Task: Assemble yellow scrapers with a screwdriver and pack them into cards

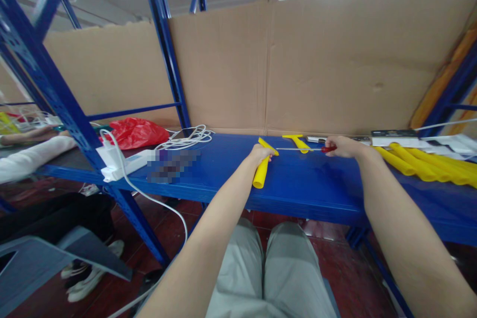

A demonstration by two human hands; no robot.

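Note:
My left hand [258, 154] is closed around a yellow T-shaped plastic piece [261, 174], its tube end pointing toward me. In my right hand [341, 146] is a screwdriver [328, 149] with a red handle and a long thin metal shaft. The shaft runs level to the left, and its tip is at the head of the yellow piece; whether it touches cannot be made out. Behind the shaft, a second yellow T-shaped piece [298, 143] lies on the blue table [223, 174].
Several yellow tubes [421, 161] lie at the right beside a black box [394, 135]. On the left are a white power strip [130, 161], coiled white cable [194, 136] and a red plastic bag [136, 131]. Another person's sleeve [40, 156] shows beyond the blue post [70, 89]. Cardboard [316, 69] stands behind.

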